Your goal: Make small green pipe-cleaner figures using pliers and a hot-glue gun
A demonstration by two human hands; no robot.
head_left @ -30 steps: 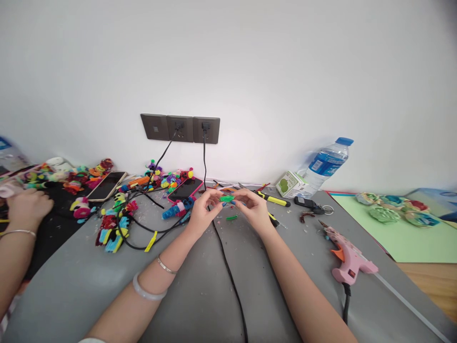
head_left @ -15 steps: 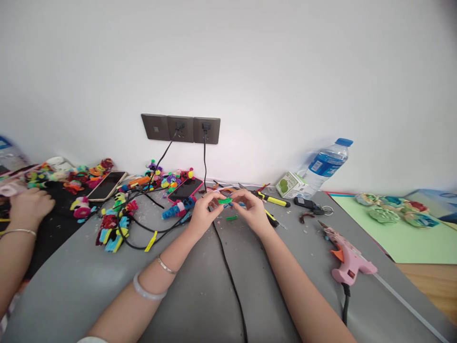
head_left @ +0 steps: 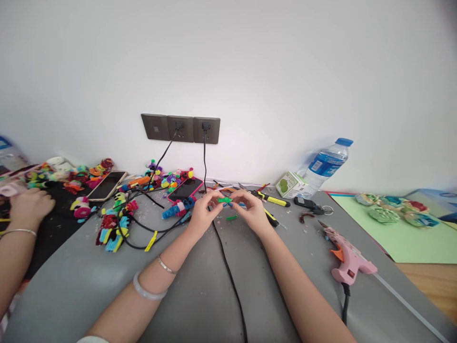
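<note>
A short green pipe cleaner piece (head_left: pixel 224 200) spans the gap between my two hands above the grey table (head_left: pixel 200 286). My left hand (head_left: pixel 207 209) pinches its left end between thumb and fingers. At the other end, the fingertips of my right hand (head_left: pixel 250 207) are closed on it. Just below lies a second green piece (head_left: pixel 232 217) on the tabletop. Left of my hands rests a blue fuzzy pipe cleaner figure (head_left: pixel 174 208). Beside my right hand are a yellow-and-black handled tool (head_left: pixel 273 198) and several thin stems, partly hidden.
A pink glue gun (head_left: pixel 348 259) lies at right with its cord. Behind stand a water bottle (head_left: pixel 326 164) and a small green-and-white box (head_left: pixel 290 185). Black cables (head_left: pixel 228 271) cross the table. Colourful fuzzy figures (head_left: pixel 114 224) and phones (head_left: pixel 108 186) lie left, near another person's hand (head_left: pixel 32 207).
The green piece between my fingertips has shifted and tilted slightly, with my fingers closing a little around it. Everything else stays in place.
</note>
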